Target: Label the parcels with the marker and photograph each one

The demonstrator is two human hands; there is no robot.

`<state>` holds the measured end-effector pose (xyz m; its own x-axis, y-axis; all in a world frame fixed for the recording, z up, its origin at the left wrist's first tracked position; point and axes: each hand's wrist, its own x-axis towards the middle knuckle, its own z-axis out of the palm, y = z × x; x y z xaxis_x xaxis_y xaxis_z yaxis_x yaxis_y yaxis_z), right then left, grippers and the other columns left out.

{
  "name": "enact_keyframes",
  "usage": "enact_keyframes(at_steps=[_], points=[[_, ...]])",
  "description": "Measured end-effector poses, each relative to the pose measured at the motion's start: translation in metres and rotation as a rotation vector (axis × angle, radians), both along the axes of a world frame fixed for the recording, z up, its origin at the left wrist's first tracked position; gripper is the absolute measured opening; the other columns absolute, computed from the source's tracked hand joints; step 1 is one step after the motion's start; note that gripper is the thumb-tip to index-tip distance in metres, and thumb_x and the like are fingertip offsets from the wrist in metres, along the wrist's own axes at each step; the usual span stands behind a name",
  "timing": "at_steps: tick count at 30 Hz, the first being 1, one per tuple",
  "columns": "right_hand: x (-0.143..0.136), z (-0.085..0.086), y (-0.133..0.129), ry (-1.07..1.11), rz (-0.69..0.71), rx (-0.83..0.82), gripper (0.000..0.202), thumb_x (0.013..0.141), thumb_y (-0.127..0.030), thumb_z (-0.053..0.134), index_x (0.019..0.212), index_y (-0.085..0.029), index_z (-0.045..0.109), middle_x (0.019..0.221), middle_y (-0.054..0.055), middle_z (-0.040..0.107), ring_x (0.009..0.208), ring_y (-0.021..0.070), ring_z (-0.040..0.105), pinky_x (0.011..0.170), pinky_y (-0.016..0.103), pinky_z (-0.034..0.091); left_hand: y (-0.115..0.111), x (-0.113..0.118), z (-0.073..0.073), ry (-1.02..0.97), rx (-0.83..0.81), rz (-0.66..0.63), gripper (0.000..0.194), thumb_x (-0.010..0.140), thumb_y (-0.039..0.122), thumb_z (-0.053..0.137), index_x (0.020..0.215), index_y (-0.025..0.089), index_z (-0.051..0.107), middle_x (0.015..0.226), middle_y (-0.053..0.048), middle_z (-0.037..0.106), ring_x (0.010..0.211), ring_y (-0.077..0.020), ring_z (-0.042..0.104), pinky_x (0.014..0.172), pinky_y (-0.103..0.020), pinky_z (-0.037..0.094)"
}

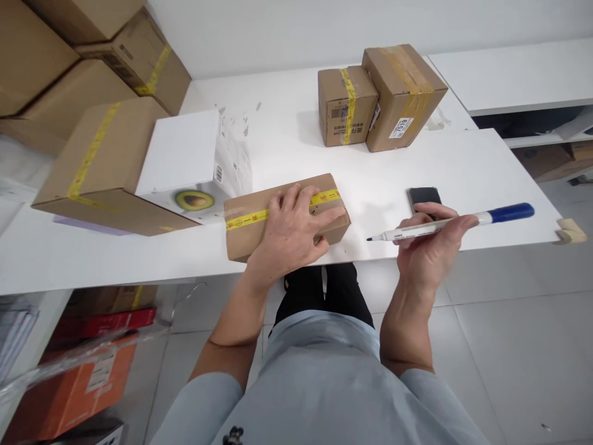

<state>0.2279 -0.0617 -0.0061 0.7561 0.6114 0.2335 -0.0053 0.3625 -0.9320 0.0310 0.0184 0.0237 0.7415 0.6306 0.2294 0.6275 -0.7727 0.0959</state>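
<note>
The box (249,236) is brown, the marker (427,228) white and blue.

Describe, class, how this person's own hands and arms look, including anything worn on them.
The left hand and right hand are bare, with no gloves. No watch or bracelet shows at either wrist. The forearms are uncovered too. Plain, pale grey-blue short sleeves cover the upper arms, matching the shirt.

With the taped carton (250,240) at centre, bare tabletop (287,136) affords passage at twelve o'clock; white box (199,164) obstructs ten, paired cartons (393,99) one.
</note>
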Motion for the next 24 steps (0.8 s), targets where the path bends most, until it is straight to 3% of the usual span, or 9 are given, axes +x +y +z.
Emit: enact_keyframes(at_steps=[4, 7, 14, 24], points=[[-0.012, -0.001, -0.004, -0.122, 0.048, -0.049, 0.04, 0.088, -0.061, 0.059, 0.096, -0.023, 0.065, 0.069, -0.002, 0.063, 0.057, 0.0126, 0.061, 0.057, 0.03, 0.051, 0.001, 0.001, 0.001, 0.027, 0.027, 0.014, 0.051, 0.081, 0.027, 0.063, 0.13, 0.038, 0.059, 0.138, -0.011, 0.049, 0.126, -0.0397, 0.045, 0.095, -0.059, 0.042], [-0.017, -0.003, -0.006, -0.219, 0.049, -0.093, 0.029, 0.082, -0.047, 0.073, 0.098, -0.025, 0.064, 0.079, -0.002, 0.064, 0.067, 0.0128, 0.064, 0.065, 0.031, 0.054, 0.001, 0.002, 0.002, 0.019, 0.035, 0.013, 0.05, 0.081, 0.027, 0.064, 0.129, 0.039, 0.06, 0.137, -0.011, 0.05, 0.125, -0.0391, 0.046, 0.094, -0.058, 0.042], [-0.024, -0.011, -0.003, -0.344, 0.01, -0.026, 0.023, 0.093, -0.045, 0.06, 0.091, -0.023, 0.057, 0.066, -0.005, 0.06, 0.055, 0.0115, 0.062, 0.055, 0.028, 0.052, 0.0, 0.002, 0.004, 0.042, -0.016, 0.027, 0.049, 0.084, 0.03, 0.062, 0.131, 0.039, 0.059, 0.14, -0.011, 0.048, 0.13, -0.0393, 0.043, 0.098, -0.059, 0.039], [-0.023, -0.027, 0.006, -0.465, 0.006, -0.051, 0.018, 0.095, -0.04, 0.059, 0.1, -0.023, 0.061, 0.075, -0.003, 0.065, 0.059, 0.0107, 0.063, 0.056, 0.027, 0.052, -0.001, 0.002, 0.007, 0.056, -0.036, 0.03, 0.044, 0.087, 0.032, 0.059, 0.131, 0.037, 0.06, 0.142, -0.012, 0.047, 0.132, -0.0385, 0.041, 0.103, -0.058, 0.037]])
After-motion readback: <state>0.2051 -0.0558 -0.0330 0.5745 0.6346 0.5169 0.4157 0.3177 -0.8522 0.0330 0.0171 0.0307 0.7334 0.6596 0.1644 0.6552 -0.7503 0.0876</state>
